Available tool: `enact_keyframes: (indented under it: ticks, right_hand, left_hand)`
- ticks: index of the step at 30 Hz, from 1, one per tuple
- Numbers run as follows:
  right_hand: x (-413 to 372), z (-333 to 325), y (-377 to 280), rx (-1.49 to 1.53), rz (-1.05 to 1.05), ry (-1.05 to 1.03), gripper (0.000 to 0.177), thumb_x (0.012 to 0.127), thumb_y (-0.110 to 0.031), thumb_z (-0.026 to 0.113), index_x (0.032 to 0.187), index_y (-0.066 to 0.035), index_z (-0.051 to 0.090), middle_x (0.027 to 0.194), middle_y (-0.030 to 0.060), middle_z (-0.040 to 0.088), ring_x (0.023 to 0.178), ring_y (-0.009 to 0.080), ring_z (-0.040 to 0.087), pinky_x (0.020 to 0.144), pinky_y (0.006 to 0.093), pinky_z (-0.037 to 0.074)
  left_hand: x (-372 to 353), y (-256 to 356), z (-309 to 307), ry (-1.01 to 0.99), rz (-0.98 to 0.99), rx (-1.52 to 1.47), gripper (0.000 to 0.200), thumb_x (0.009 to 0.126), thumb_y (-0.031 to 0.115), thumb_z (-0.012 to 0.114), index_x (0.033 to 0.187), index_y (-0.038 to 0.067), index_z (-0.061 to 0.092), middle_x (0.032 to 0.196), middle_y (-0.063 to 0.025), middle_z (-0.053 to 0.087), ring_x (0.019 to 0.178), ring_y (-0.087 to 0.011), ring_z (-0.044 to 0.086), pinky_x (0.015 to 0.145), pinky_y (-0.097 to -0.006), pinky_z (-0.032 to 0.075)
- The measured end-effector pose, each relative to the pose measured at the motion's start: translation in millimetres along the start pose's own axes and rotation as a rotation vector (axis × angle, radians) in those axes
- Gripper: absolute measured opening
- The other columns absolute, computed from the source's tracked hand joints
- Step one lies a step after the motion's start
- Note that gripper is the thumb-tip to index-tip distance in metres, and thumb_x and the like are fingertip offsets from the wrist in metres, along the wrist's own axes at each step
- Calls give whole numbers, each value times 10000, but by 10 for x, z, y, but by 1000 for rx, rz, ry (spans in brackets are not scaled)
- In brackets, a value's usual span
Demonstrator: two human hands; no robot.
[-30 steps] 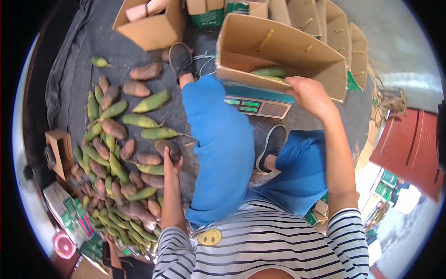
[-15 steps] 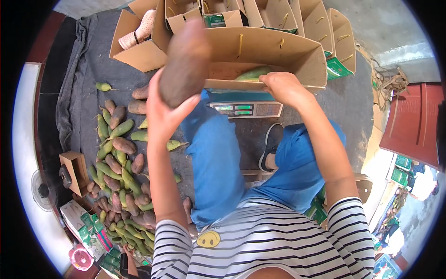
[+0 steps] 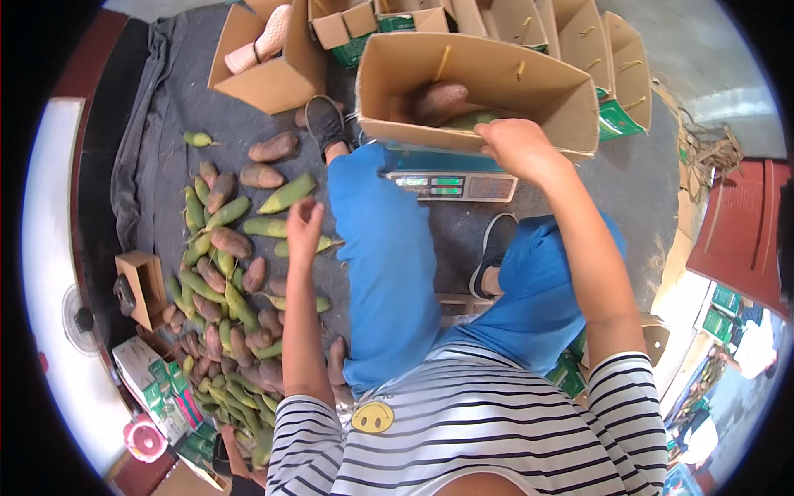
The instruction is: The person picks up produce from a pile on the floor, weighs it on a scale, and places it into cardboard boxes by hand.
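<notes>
My left hand [image 3: 305, 226] is open and empty, over the pile of produce beside my knee, close to a green radish [image 3: 287, 193]. My right hand [image 3: 519, 146] pinches the near rim of a cardboard box [image 3: 397, 126]. Inside that box lie a brown-red root vegetable [image 3: 441, 101] and a green radish [image 3: 468, 120], partly hidden by the near wall. Beneath the box is a digital scale [image 3: 449, 187] with lit green displays.
Green radishes and brown-red roots [image 3: 231, 242] spread over the dark cloth at the left. Open cartons [image 3: 616, 78] with yellow cord handles line the back. A carton at the back left [image 3: 294, 74] holds a pink mesh item [image 3: 271, 35]. People are at the far lower right.
The large root has gone from my left hand into the box. That hand has moved down and is now empty. My right hand stays on the rim; the view has shifted slightly.
</notes>
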State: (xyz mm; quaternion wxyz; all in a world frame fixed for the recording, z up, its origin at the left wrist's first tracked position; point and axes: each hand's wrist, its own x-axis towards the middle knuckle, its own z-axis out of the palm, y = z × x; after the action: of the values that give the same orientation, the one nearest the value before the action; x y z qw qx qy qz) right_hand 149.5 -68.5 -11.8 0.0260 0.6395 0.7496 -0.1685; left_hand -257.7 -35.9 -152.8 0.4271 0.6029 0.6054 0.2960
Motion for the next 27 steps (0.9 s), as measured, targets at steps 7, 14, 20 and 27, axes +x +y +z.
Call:
enact_keyframes:
  ticks: [7,14,20,27]
  right_hand:
    - [-14,-54,-47,0,3,33,184,790,-148,602,942,-45,592,846,180,628,867,355,599,746,460,471]
    - [8,-78,-73,18,26,9,180,799,-139,603,934,-26,563,870,177,617,878,357,585,750,459,459]
    - [13,-110,-119,9,18,5,179,801,-119,599,941,-19,549,875,177,607,886,361,578,752,460,455]
    - [21,-111,-124,25,21,19,194,794,-115,606,952,-16,553,886,177,608,880,368,579,758,459,455]
  left_hand:
    - [-795,-1372,70,-72,-573,31,295,795,216,673,919,-35,581,813,-123,632,782,-210,603,714,-330,478]
    - [-644,-1193,172,-256,-102,1010,355,749,168,634,1060,39,518,1208,-175,523,946,-325,591,765,-415,501]
    - [-320,-1345,331,-550,-38,1111,342,788,86,565,1123,76,497,1163,-136,536,991,-299,595,787,-409,507]
    - [-338,-1499,354,-611,-166,1112,197,821,95,522,1010,80,575,1068,-129,581,925,-324,614,763,-417,506]
